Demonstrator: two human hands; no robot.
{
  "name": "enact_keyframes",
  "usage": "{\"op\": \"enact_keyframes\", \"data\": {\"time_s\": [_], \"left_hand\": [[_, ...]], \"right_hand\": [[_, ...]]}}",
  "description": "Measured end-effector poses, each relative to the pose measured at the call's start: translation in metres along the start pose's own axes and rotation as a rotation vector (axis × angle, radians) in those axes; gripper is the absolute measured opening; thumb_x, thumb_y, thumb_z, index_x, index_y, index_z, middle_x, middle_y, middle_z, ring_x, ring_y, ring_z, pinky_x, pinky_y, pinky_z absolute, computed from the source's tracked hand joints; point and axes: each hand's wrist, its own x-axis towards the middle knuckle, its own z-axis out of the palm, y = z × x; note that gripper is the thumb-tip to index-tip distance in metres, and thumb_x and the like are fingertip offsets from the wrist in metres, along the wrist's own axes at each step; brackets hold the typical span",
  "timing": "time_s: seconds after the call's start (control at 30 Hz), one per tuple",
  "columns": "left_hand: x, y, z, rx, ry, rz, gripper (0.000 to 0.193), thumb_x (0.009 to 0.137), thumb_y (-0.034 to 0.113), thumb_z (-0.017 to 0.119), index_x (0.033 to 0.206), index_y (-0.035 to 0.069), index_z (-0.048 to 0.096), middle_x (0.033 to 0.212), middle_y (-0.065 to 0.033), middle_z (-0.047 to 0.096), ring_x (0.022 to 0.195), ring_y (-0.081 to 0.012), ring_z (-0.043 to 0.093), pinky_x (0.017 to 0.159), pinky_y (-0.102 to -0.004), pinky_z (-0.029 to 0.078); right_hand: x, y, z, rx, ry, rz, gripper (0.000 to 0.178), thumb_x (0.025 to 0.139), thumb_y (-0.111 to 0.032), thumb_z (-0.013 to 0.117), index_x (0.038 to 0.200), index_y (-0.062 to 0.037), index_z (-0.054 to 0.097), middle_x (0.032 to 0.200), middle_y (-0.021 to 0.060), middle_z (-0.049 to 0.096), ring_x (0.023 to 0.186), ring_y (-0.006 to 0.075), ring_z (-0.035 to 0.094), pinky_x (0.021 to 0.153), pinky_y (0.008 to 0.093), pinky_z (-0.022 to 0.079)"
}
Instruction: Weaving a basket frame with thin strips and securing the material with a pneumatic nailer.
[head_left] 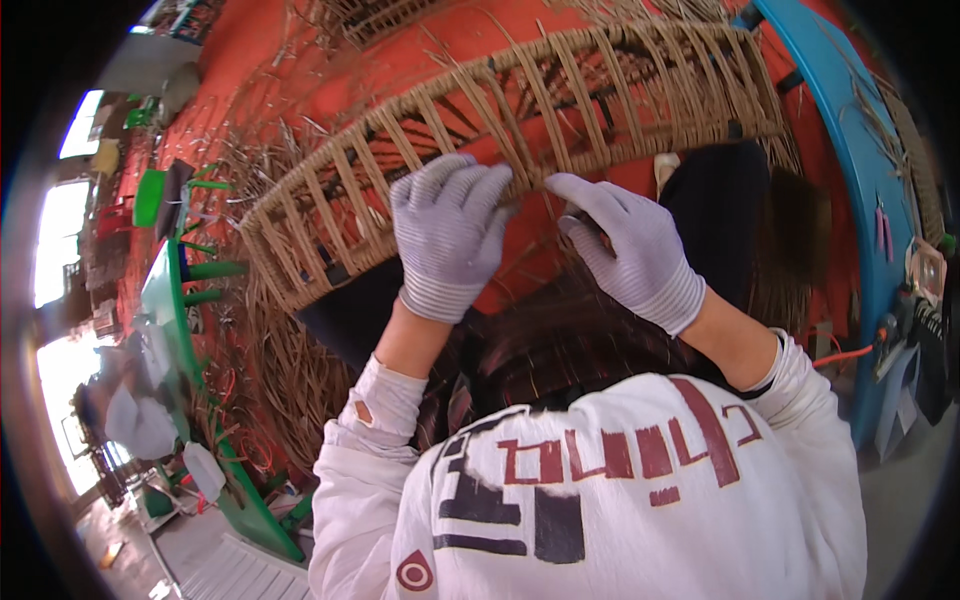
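Two gloved hands [450, 225] [638, 248] at edge of wicker frame [545, 110], red floor [530, 232] between

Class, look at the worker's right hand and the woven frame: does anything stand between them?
Nothing visible does. The right hand points its index finger at the near edge of the woven frame, with no object between; whether it touches is unclear. The left hand is beside it, not between.

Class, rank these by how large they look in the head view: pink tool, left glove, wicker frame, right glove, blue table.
1. Wicker frame
2. Blue table
3. Left glove and right glove: too alike to rank
4. Pink tool
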Motion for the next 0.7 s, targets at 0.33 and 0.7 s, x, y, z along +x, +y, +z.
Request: {"op": "enact_keyframes", "data": {"time_s": [0.33, 0.7], "left_hand": [[-0.006, 0.006, -0.005, -0.141, 0.175, -0.101, 0.032, 0.077, 0.015, 0.076, 0.107, 0.013, 0.066, 0.113, -0.0037, 0.062, 0.111, -0.0278, 0.055, 0.094, -0.0427, 0.04], [0.017, -0.047, -0.032, 0.039, 0.392, -0.376, 0.021, 0.08, 0.014, 0.073, 0.1, 0.011, 0.068, 0.103, -0.0067, 0.066, 0.107, -0.0293, 0.058, 0.095, -0.0424, 0.04]], "right_hand": [[0.059, 0.008, -0.004, -0.11, 0.198, -0.16, 0.036, 0.083, -0.005, 0.07, 0.117, -0.0063, 0.061, 0.092, 0.0113, 0.064, 0.081, 0.0309, 0.063, 0.072, 0.0396, 0.052], [0.107, -0.013, 0.03, -0.605, 0.029, -0.146, 0.053, 0.076, -0.017, 0.07, 0.126, -0.0057, 0.058, 0.121, 0.014, 0.058, 0.114, 0.0332, 0.053, 0.099, 0.0474, 0.043]]}}
